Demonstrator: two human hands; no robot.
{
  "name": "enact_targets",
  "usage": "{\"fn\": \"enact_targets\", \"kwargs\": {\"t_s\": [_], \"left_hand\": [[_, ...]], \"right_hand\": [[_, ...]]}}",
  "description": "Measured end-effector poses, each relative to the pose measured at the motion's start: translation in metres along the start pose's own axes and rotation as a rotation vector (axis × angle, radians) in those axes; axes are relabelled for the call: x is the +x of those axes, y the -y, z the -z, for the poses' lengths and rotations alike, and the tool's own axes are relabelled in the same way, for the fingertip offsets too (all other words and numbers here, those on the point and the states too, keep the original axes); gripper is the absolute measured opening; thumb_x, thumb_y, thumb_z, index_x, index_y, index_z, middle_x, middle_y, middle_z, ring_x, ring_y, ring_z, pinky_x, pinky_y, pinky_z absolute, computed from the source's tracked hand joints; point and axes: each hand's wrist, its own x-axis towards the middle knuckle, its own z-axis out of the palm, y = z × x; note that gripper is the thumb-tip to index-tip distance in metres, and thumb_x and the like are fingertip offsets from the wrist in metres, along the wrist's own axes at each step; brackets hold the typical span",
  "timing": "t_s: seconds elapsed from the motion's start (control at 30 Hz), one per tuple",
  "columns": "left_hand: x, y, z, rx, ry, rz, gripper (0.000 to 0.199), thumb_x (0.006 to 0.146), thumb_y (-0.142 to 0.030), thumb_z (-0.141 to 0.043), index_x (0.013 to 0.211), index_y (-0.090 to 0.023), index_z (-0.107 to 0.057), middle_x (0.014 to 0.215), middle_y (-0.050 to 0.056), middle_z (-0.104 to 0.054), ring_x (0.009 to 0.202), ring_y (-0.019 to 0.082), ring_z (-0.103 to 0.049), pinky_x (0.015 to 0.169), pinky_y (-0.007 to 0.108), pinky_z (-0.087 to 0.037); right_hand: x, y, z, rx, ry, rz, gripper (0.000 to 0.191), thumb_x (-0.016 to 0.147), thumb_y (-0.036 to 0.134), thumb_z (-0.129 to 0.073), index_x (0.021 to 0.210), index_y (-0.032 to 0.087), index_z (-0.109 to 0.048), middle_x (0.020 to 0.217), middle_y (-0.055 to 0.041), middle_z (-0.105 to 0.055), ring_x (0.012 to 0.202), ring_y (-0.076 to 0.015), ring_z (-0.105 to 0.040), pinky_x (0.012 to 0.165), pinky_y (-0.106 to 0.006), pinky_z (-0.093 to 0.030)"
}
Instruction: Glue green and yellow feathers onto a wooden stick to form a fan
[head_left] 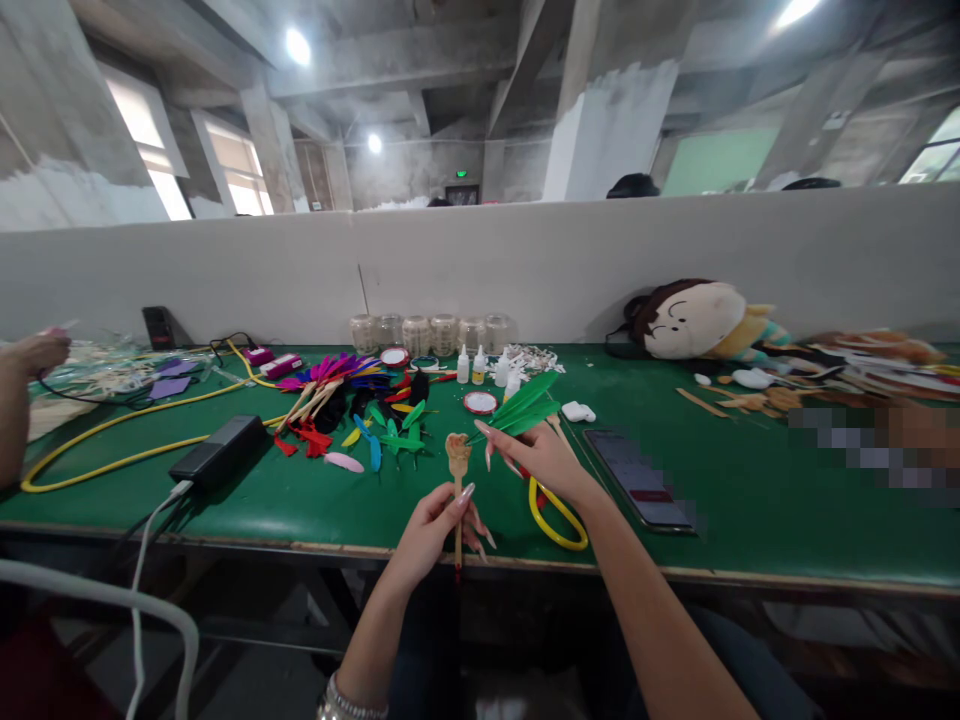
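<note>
A small wooden stick with a carved, wider head [458, 455] stands roughly upright over the table's front edge, its lower handle pinched in my left hand [431, 530]. Something red hangs at its bottom end. Long green feathers [525, 405] are held by my right hand [551, 462], their quill ends close to the carved head; whether they touch it I cannot tell. A yellow loop [559, 520] lies under my right wrist. Left of the stick are small green and blue feathers [405, 430] on the green table [300, 510].
Glue bottles [478, 366] and glass jars [416, 335] stand behind. Purple feathers [337, 370], a black adapter [217, 448] and yellow cable lie left. A phone [637, 480] and plush doll [694, 320] are right. Another person's hand [41, 352] shows far left.
</note>
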Motion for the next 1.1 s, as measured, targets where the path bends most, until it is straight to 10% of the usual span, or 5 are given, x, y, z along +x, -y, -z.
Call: {"fn": "enact_targets", "kwargs": {"t_s": [1.1], "left_hand": [[-0.0007, -0.0011, -0.0004, 0.030, -0.012, 0.019, 0.034, 0.075, -0.050, -0.053, 0.071, -0.016, -0.051, 0.061, 0.000, -0.062, 0.048, 0.011, -0.055, 0.052, 0.024, -0.045]], "right_hand": [[-0.0001, -0.0002, -0.0006, 0.014, 0.001, 0.001, 0.044, 0.079, 0.053, -0.047, 0.057, 0.016, -0.055, 0.040, 0.0051, -0.038, 0.039, -0.0074, -0.037, 0.044, -0.022, -0.030]]}}
